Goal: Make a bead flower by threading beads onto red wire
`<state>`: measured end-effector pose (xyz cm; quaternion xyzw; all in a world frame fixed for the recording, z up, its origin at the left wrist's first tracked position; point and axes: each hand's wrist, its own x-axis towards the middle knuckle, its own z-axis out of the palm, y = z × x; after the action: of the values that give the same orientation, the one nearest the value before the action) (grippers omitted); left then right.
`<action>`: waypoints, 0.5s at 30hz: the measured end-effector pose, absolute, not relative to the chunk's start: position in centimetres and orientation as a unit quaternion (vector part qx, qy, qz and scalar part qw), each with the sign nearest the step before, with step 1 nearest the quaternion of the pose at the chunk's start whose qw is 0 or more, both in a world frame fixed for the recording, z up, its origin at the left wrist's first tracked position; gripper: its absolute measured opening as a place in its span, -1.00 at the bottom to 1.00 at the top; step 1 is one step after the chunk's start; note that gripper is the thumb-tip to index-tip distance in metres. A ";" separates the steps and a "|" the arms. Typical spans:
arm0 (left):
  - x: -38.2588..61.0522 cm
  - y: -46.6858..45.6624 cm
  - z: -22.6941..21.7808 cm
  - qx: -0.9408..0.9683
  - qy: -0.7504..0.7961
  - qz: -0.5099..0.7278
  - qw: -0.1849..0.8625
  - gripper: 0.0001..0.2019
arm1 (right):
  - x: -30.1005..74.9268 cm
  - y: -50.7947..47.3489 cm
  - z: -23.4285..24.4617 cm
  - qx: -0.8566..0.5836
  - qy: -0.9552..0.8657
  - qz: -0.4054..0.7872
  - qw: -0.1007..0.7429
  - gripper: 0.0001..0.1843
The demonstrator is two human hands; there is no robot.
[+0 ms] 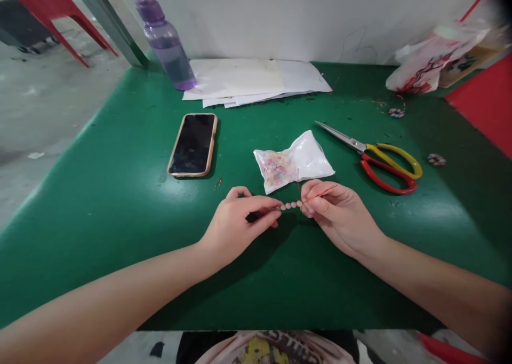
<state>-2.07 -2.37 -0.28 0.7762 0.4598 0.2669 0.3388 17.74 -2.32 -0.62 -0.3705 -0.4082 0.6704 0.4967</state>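
Observation:
Between my hands runs a short row of pastel beads (291, 205) on a red string. My left hand (244, 214) pinches the row's left end between thumb and fingers. At the right end, my right hand (334, 209) is closed on the red string (327, 191), whose loose ends stick out above and beside the fingers. Just beyond the hands lies a clear plastic bag (294, 161) with loose pastel beads gathered in its left half. Scissors (376, 158) with one yellow and one red handle lie beyond my right hand, blades spread slightly and pointing away to the left.
A phone (192, 144) lies on the green table (132, 204) at left. Behind it stand a purple water bottle (170, 49) and white papers (248, 78). Small beaded rings (436, 159) lie at right, near a bagged drink cup (434, 60).

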 end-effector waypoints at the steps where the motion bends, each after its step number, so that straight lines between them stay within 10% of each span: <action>1: -2.1 -2.4 -0.3 0.772 0.465 0.270 0.339 -0.85 | 17.7 -2.4 -0.6 -0.374 -0.408 0.669 0.495 -0.90; 15: -1.9 -2.4 -0.1 0.674 0.488 0.348 0.431 -0.76 | 17.7 -2.8 -0.8 -0.386 -0.444 0.659 0.469 -0.95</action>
<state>-1.94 -2.35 -0.06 0.6743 0.4880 0.3482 0.4312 17.74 -2.77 -0.83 -0.3856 -0.4440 0.6590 0.4689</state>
